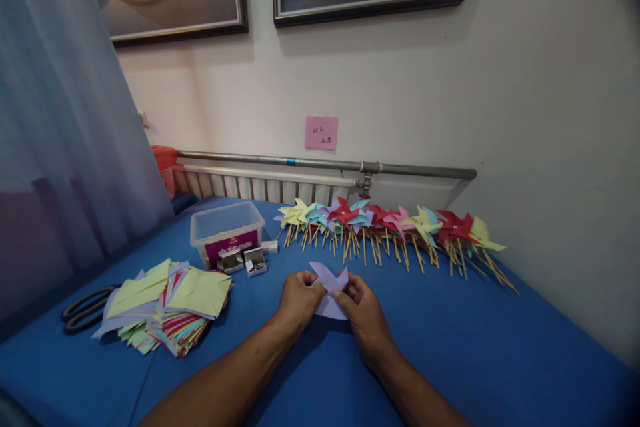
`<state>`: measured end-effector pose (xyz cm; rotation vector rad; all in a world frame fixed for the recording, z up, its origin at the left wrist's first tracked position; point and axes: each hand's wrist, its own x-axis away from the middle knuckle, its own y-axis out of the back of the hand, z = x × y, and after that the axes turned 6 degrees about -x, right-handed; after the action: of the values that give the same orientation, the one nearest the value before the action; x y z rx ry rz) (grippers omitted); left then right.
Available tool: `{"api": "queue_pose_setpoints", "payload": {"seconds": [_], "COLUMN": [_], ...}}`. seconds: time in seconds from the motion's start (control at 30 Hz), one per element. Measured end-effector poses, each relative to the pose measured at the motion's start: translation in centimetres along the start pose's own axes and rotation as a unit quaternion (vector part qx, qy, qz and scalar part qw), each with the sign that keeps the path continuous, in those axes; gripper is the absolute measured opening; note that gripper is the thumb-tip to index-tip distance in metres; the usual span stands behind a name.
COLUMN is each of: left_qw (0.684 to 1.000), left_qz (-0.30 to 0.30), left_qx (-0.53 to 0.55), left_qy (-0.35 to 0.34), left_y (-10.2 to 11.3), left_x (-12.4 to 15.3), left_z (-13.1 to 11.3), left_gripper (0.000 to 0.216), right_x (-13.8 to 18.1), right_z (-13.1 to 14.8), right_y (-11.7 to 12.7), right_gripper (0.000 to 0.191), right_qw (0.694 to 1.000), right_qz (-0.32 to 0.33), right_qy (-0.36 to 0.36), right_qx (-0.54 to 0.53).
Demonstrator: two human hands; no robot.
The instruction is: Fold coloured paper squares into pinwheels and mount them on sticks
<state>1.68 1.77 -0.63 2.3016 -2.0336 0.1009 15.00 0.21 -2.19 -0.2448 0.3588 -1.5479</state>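
Note:
Both of my hands hold a pale purple paper piece (329, 283) with folded corners, just above the blue table (450, 347). My left hand (299, 299) pinches its left side with closed fingers. My right hand (364, 312) grips its right side, fingers curled round the paper. A long row of finished paper pinwheels (390, 223) on wooden sticks, in yellow, red, blue and pink, lies along the back of the table beyond my hands.
A stack of coloured paper squares (167, 303) lies at the left, with black scissors (85, 310) beside it. A clear plastic box (227, 230) and small metal boxes (245, 260) stand behind. A radiator pipe (325, 165) and wall with a pink note (321, 133) close the back.

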Motion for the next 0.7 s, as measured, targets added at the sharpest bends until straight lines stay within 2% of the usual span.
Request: {"api": "queue_pose_setpoints", "payload": {"seconds": [0.27, 0.47, 0.7], "left_qw": [1.0, 0.999, 0.997], "left_qz": [0.014, 0.006, 0.027], "left_qx": [0.003, 0.034, 0.056], "left_qy": [0.016, 0.04, 0.047], "left_y": [0.0, 0.4, 0.6], "left_x": [0.4, 0.3, 0.4], "left_z": [-0.4, -0.7, -1.3], "left_gripper": [0.027, 0.024, 0.019], "right_x": [-0.1, 0.1, 0.1], "right_z": [-0.1, 0.2, 0.3], "right_y": [0.3, 0.3, 0.1], "right_gripper": [0.058, 0.051, 0.044], "right_qw": [1.0, 1.0, 0.999], "right_qz": [-0.014, 0.017, 0.035], "right_qy": [-0.018, 0.006, -0.01], "right_qx": [0.013, 0.015, -0.002]}}
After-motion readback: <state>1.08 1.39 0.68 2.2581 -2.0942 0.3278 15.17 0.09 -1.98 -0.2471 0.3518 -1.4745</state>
